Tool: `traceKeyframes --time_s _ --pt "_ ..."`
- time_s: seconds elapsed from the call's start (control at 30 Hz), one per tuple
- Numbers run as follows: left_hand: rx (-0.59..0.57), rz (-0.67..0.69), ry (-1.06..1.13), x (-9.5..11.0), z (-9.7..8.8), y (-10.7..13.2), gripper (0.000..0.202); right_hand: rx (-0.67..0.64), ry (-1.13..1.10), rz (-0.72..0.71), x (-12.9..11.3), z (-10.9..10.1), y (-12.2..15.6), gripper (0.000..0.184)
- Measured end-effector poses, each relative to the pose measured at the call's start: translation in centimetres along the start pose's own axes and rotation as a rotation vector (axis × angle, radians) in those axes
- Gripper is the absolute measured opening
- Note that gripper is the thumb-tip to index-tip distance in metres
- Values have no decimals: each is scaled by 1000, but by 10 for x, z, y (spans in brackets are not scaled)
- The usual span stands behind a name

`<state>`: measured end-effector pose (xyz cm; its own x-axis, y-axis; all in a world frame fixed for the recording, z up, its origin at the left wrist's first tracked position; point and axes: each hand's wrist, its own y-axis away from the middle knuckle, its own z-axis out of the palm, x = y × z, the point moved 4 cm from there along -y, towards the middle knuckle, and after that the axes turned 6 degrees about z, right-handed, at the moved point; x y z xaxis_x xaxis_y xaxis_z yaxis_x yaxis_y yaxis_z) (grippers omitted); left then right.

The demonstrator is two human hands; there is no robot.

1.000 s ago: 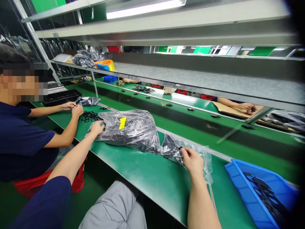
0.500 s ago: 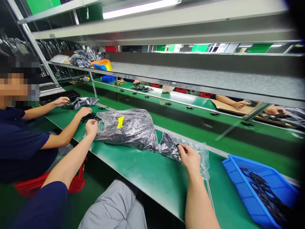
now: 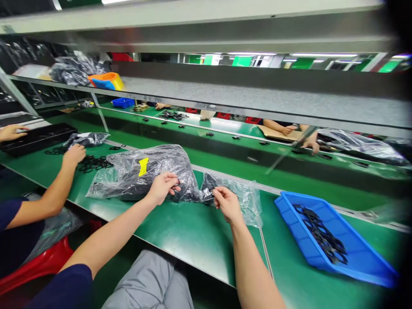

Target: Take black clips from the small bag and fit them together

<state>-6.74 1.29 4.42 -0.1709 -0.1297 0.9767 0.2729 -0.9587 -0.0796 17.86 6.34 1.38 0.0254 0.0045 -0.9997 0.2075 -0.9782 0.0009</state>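
My left hand [image 3: 165,187] is closed in a pinch above the big clear plastic bag [image 3: 125,161] of dark contents, which carries a yellow label [image 3: 143,166]. A small dark bit shows at its fingertips, too small to name. My right hand [image 3: 228,205] pinches a small black part [image 3: 213,190] over the smaller clear bag [image 3: 246,195], whose dark pieces lie beneath the fingers. Farther right, a blue plastic bin [image 3: 360,251] holds several flat black parts [image 3: 320,234].
At the left a co-worker's hand [image 3: 74,153] touches black parts [image 3: 93,164] on the green bench [image 3: 189,227]. A black tray [image 3: 38,136] lies behind. Overhead runs a grey shelf [image 3: 206,88]. Small black parts [image 3: 236,137] lie spaced along the green strip beyond.
My left hand has moved right, from the big bag's left end to above its right part. My right hand stays by the small bag. The view has turned right.
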Motion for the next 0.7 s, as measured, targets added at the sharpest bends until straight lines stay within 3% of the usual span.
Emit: traceKeyframes --time_s 0.13,0.23,0.33,0.5,0.7 --pt "-227 -256 140 -24 55 4 26 -7 -65 45 0 4 0 37" --pt "-292 -321 222 -37 75 3 27 37 -79 64 2 0 -2 36" --pt "-305 -294 251 -49 80 0 29 64 -75 74 4 -1 -3 35" --pt "-291 -266 227 -67 71 1 27 74 -37 79 6 5 1 34" --pt "-293 -263 176 -66 69 4 22 82 -68 104 5 13 5 34"
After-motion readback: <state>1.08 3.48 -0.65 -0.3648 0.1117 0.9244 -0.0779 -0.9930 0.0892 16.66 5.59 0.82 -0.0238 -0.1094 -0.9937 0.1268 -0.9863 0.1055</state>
